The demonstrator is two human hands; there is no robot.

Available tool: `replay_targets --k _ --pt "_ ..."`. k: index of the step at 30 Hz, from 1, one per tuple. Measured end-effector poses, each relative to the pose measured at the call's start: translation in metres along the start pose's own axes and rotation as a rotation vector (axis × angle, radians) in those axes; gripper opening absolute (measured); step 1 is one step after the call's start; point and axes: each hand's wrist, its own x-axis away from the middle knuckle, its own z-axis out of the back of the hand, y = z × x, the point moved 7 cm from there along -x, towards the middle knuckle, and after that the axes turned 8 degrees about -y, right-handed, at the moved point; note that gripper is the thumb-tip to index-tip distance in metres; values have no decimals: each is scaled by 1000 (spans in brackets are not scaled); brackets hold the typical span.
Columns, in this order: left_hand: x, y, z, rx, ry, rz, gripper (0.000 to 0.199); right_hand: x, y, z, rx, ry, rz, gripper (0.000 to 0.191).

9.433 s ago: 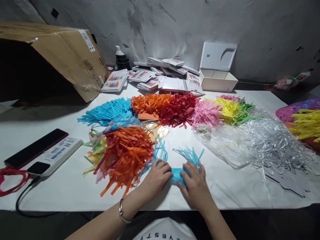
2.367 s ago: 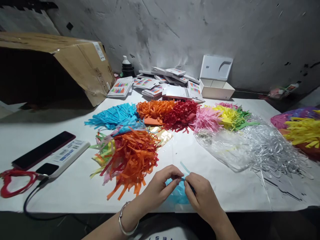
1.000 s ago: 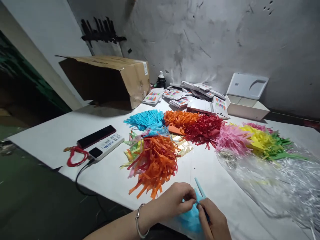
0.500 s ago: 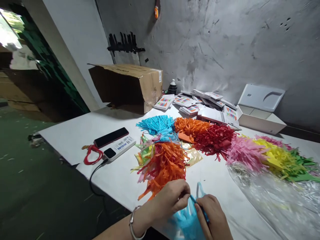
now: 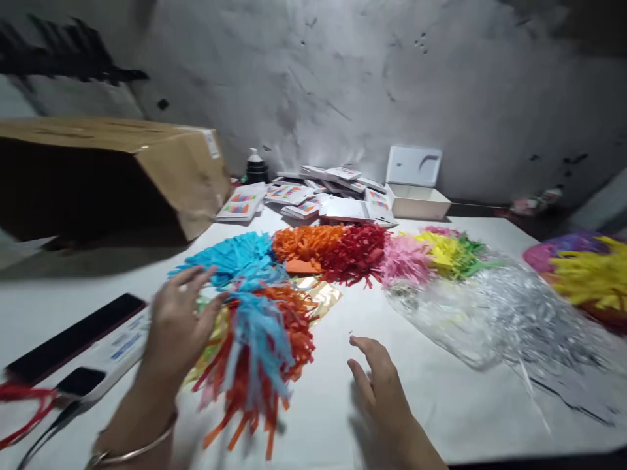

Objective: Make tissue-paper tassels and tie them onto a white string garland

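Note:
My left hand [image 5: 176, 320] is over the left part of the table, its fingers apart, with the thumb tip close to the top of a light blue paper tassel [image 5: 257, 346]. That tassel lies across a heap of orange and red tassels [image 5: 298, 326]. Behind the fingers is a pile of blue tassels [image 5: 235, 254]. My right hand [image 5: 382, 385] hovers above the white tabletop, thumb and fingers spread with nothing between them. Orange [image 5: 306, 245], red [image 5: 355, 251], pink [image 5: 406, 261] and yellow [image 5: 441, 251] tassel bunches run in a row behind.
At the left stand a cardboard box [image 5: 181, 176], a black phone [image 5: 78, 336] and a white power strip [image 5: 122, 346]. Flat printed packs [image 5: 337, 189] and an open white box [image 5: 418, 199] are along the wall. Silver tinsel [image 5: 529, 313] lies right, beside more yellow tassels [image 5: 595, 277].
The light blue tassel both hands were working on now lies on the orange heap. My hands have moved apart and opened. The view has turned right.

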Motion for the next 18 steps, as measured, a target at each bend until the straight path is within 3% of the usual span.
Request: replay_targets --k 2,4,6,9,11,13,16,18 --pt "-1 13 -8 -53 41 -47 37 23 27 12 44 31 -119 28" --pt "14 40 -35 25 -6 -110 35 51 60 32 127 94 -260 28" --pt "38 77 -81 175 -223 -229 30 83 96 65 281 204 -404 28" --pt "76 133 -146 355 -536 -389 25 135 147 138 515 438 -636 34" --pt "90 166 -178 437 -705 -441 25 167 174 185 597 565 -773 35" --pt "94 197 -199 509 -832 -448 26 189 194 219 628 617 -857 31" --pt "98 242 -224 608 -1030 -400 28 195 206 237 594 592 -873 30" --pt "109 268 -240 686 -1186 -313 32 187 198 227 549 573 -846 32"
